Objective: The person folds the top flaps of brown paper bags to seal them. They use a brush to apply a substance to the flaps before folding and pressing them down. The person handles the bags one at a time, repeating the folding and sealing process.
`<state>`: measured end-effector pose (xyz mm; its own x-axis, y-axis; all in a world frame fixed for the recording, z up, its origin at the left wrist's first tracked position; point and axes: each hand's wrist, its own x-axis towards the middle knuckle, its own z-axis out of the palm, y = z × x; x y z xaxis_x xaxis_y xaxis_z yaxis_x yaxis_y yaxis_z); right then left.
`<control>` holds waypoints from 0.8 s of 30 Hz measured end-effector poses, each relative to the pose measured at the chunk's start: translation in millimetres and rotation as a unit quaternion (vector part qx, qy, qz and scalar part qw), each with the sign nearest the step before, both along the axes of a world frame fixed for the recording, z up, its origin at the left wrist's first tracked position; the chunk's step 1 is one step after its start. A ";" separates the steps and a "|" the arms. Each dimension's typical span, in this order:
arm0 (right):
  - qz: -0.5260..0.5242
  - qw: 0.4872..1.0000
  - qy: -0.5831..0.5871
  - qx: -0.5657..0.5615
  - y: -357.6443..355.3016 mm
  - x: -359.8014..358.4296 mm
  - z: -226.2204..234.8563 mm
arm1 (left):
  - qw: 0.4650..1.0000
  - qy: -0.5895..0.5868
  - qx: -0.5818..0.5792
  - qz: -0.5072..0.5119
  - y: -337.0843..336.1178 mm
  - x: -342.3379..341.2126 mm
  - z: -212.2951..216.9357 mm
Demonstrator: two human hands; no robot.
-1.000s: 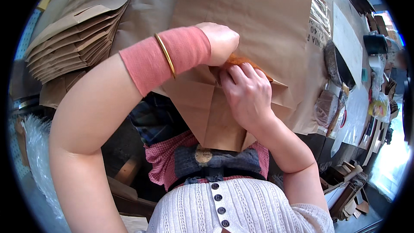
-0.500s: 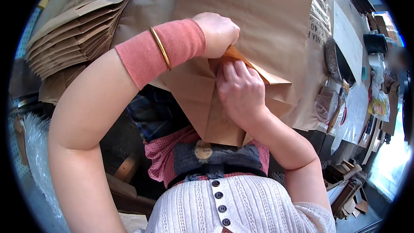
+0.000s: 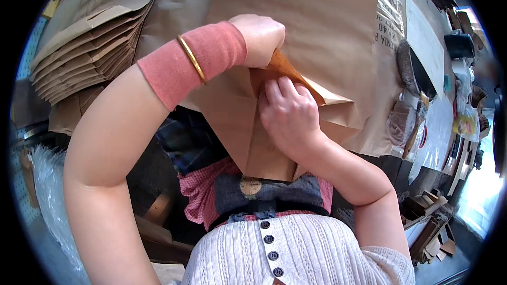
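A large brown paper bag (image 3: 301, 16) lies before me, its near end creased into angled flaps. At that end a fold stands partly spread, showing a darker orange-brown inner face (image 3: 285, 68). My left hand (image 3: 262, 37), below a red wristband and a gold bangle, is closed at the far side of the fold with its knuckles up, gripping the paper; its fingertips are hidden. My right hand (image 3: 289, 113) is closed over the near flap, fingers curled into the fold. The flap's near edge (image 3: 272, 166) hangs toward my waist.
A stack of folded brown paper bags (image 3: 90, 53) sits at the left. At the right are a dark oval bowl-like container (image 3: 412, 68), a brush (image 3: 421, 108), a white sheet (image 3: 422, 42) and plastic bags (image 3: 467, 124). Scraps of cardboard (image 3: 430, 227) lie lower right.
My right hand has drawn slightly toward me and left, and my left hand slightly left. The fold is spread wider, with more of its orange-brown inner face showing.
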<state>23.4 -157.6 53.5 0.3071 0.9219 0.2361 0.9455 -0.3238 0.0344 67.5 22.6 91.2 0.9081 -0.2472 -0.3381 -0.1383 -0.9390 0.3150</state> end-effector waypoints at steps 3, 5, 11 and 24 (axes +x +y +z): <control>-0.013 1.000 0.007 0.007 -2.3 0.5 1.6 | 0.998 0.057 0.001 -0.012 -0.4 3.5 1.8; -0.022 1.000 0.007 0.020 -2.8 0.9 0.9 | 0.998 0.058 -0.015 -0.005 0.4 3.9 3.0; -0.037 0.998 0.019 0.044 -3.4 0.3 1.7 | 0.998 -0.003 -0.066 -0.020 7.3 -4.7 1.1; -0.025 0.997 0.028 0.064 -4.6 7.0 2.2 | 0.998 0.056 -0.003 0.010 -6.4 7.3 -4.3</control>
<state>30.4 -162.2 55.7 0.3683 0.8682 0.3326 0.9271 -0.3696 -0.0619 74.8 16.1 86.9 0.8698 -0.2307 -0.4361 -0.0824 -0.9394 0.3326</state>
